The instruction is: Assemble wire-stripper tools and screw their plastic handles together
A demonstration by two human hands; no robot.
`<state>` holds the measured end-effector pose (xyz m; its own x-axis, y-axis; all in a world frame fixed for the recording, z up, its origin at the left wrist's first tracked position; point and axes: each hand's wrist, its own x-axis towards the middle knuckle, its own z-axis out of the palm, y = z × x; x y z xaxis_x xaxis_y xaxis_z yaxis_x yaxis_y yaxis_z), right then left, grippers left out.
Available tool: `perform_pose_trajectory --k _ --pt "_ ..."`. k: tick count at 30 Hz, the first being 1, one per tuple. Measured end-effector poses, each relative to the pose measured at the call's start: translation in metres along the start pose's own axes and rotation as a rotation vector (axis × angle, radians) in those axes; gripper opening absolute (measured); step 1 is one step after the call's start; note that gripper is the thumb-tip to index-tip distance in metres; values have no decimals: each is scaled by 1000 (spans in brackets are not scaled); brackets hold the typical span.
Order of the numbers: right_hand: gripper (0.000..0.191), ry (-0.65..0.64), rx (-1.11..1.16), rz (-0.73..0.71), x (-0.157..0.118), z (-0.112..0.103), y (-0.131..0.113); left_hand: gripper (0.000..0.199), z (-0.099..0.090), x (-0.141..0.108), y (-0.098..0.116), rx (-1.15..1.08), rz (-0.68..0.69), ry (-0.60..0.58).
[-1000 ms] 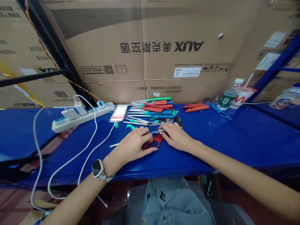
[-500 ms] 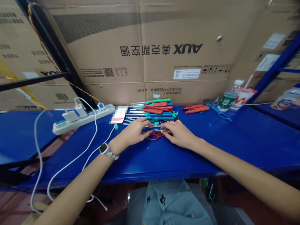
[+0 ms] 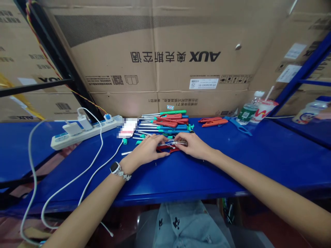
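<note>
In the middle of the bench, my left hand point(image 3: 148, 148) curls over a red lighter casing point(image 3: 162, 147), its thumb along the near side. A metal tube point(image 3: 126, 153) sticks out to the left from beneath this hand. My right hand point(image 3: 195, 145) pinches a small brownish, see-through part with a metal end point(image 3: 180, 142), held over the red casing. A thin white wire shows between the hands. Just behind lie several long-nosed lighters with blue handles point(image 3: 178, 127), red handles point(image 3: 168, 120) and a green handle point(image 3: 173, 112), their metal tubes pointing left.
A power strip point(image 3: 77, 136) with plugs and white cables point(image 3: 99, 151) lies left, beside a phone point(image 3: 128, 127). To the right are orange casings point(image 3: 214, 122), a blue casing point(image 3: 240, 126), a bottle point(image 3: 247, 112) and a cup point(image 3: 265, 110). Cardboard point(image 3: 165, 69) stands behind.
The brownish part now shows more plainly in my right hand, above the red casing. My left hand has shifted slightly left, and a metal tube now shows beyond it. The view has shifted a little.
</note>
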<state>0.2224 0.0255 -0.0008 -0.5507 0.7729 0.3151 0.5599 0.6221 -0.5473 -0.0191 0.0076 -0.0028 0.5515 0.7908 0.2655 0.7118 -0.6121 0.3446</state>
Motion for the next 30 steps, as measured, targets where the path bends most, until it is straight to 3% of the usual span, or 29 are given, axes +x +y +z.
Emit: perform_pose_trajectory --k 8,17,25,30 --pt "7 29 59 34 -3 4 5 20 1 6 -3 -143 135 52" --pt "7 46 105 39 -5 7 5 6 6 12 -12 -71 138 90" --pt "9 42 101 62 -5 6 2 15 -2 17 -14 -91 208 106" --pt "12 5 126 54 -7 5 2 20 -11 16 -8 -196 155 2"
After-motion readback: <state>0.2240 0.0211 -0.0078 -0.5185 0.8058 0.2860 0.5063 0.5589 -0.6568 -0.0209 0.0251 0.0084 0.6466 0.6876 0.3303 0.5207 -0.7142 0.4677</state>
